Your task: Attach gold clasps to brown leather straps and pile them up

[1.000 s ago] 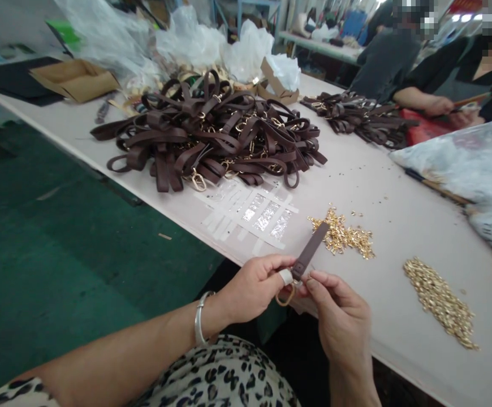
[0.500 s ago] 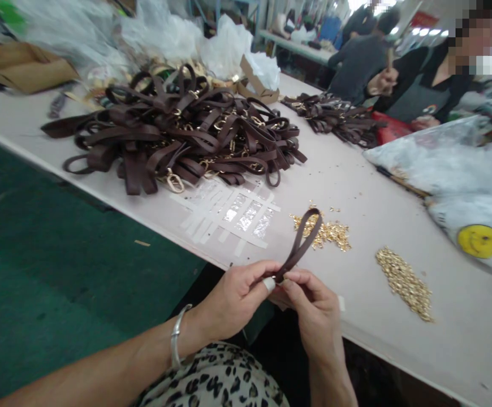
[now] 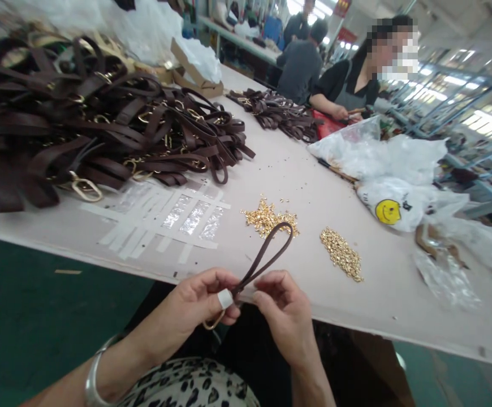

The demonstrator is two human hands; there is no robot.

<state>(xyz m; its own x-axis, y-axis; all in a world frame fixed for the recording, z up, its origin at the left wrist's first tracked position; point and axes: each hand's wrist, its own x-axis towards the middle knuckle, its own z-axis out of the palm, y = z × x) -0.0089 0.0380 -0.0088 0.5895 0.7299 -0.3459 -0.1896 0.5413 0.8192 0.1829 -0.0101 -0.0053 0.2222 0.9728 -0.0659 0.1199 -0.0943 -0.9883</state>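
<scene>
My left hand [image 3: 195,308] and my right hand [image 3: 284,308] pinch the joined ends of a thin dark brown leather strap [image 3: 267,254] just in front of the table's near edge. The strap forms a loop that rises over the table toward two heaps of small gold fittings [image 3: 271,217]. A gold ring [image 3: 212,323] hangs below my left thumb, which wears white tape. A silver bangle sits on my left wrist.
A big heap of brown straps with gold rings [image 3: 93,124] covers the left of the pale table [image 3: 398,288]. Strips of clear tape [image 3: 169,217] are stuck near the edge. Plastic bags [image 3: 390,169] lie at right. A second strap heap [image 3: 275,113] lies before a seated person [image 3: 352,85].
The view has swung right and nearer to the table. The strap, seen flat and straight a second ago, now shows as an open loop; both hands keep pinching its base.
</scene>
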